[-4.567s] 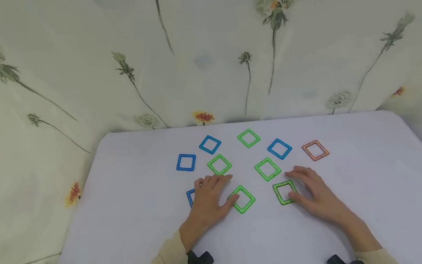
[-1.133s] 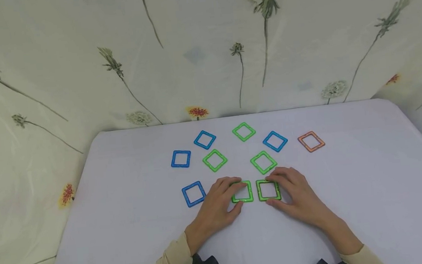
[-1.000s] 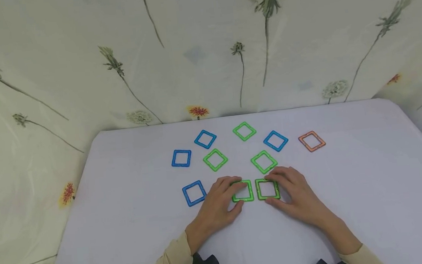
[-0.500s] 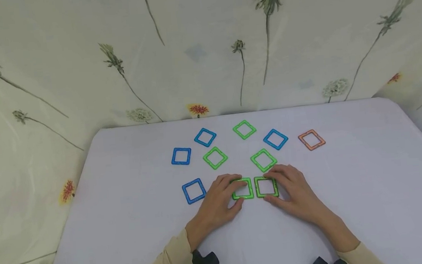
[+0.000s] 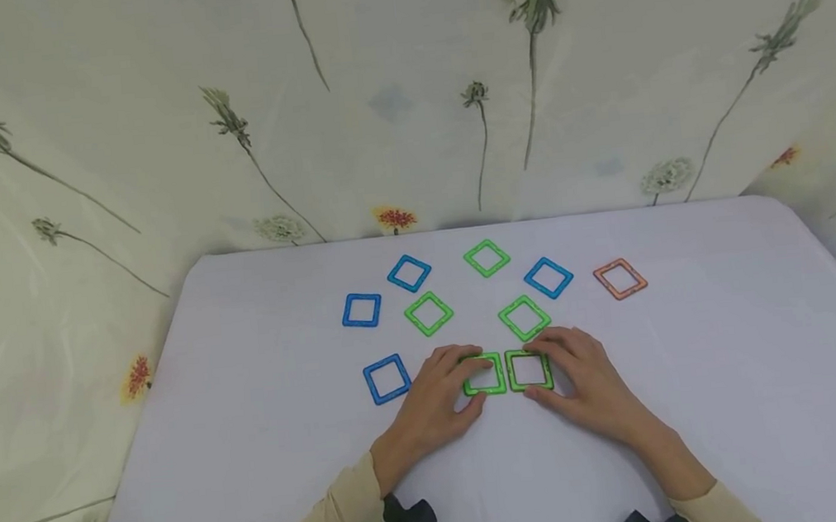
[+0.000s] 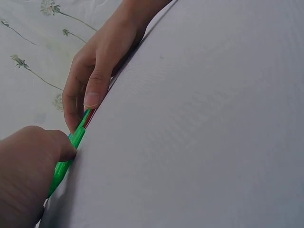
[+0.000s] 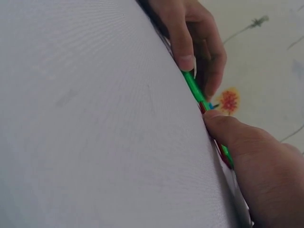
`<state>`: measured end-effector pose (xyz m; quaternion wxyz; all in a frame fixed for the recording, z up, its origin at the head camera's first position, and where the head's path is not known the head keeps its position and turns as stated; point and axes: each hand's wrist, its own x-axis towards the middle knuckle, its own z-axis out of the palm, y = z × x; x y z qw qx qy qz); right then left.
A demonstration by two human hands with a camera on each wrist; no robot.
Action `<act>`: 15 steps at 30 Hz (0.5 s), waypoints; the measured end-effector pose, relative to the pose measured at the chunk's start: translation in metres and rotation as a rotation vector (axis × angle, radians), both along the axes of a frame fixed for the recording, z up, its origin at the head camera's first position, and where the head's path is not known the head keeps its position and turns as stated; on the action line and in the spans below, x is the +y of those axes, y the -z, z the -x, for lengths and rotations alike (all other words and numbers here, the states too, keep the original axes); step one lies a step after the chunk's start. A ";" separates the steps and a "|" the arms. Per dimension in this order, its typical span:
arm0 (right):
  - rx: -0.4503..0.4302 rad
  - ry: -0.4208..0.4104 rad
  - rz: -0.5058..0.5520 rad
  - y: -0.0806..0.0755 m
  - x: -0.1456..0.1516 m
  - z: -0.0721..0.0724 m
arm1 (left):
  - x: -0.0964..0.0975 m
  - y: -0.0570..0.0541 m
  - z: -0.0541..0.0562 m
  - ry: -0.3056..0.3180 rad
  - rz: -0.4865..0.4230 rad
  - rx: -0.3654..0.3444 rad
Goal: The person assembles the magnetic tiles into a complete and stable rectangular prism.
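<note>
Two green square magnetic tiles lie flat side by side in the head view, a very thin gap between them. My left hand [image 5: 430, 397] pinches the left green tile [image 5: 501, 372], thumb on its near edge and fingers at the far edge, covering its left side. With thumb and fingers, my right hand [image 5: 585, 375] grips the right green tile [image 5: 511, 371] by near and far edges. A red edge [image 7: 221, 151] shows beneath that tile's green in the right wrist view. Another green tile [image 5: 512, 306] lies just beyond my right fingertips, and a blue tile [image 5: 371, 387] beside my left hand.
Farther back on the white table [image 5: 269, 440] lie more frames: blue tiles [image 5: 348, 310], green tiles [image 5: 418, 322] and an orange tile [image 5: 609, 286] at the right. A flower-patterned cloth [image 5: 409, 162] hangs behind the table's far edge.
Since the earliest frame, both hands have taken hold of the two near green tiles, turned them square and brought them together. Over the last second the gap between them has narrowed.
</note>
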<state>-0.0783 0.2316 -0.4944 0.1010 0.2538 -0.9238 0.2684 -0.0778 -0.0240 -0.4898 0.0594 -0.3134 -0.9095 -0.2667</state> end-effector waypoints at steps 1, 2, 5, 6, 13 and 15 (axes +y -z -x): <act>0.000 0.001 0.000 0.000 0.000 0.000 | 0.000 0.000 0.000 0.000 -0.001 -0.005; -0.002 0.002 0.001 0.000 0.000 0.001 | 0.000 -0.001 0.000 0.000 -0.003 -0.006; -0.008 0.006 -0.002 0.000 0.000 -0.001 | 0.001 -0.001 -0.001 -0.001 -0.006 -0.007; -0.013 0.010 -0.003 0.000 0.000 -0.002 | 0.001 0.000 -0.002 -0.001 -0.007 -0.008; -0.025 0.028 -0.008 0.000 -0.001 -0.004 | 0.000 0.000 -0.001 0.017 0.005 0.007; -0.017 0.019 -0.001 -0.001 -0.003 0.000 | -0.002 -0.002 0.001 0.012 0.011 0.014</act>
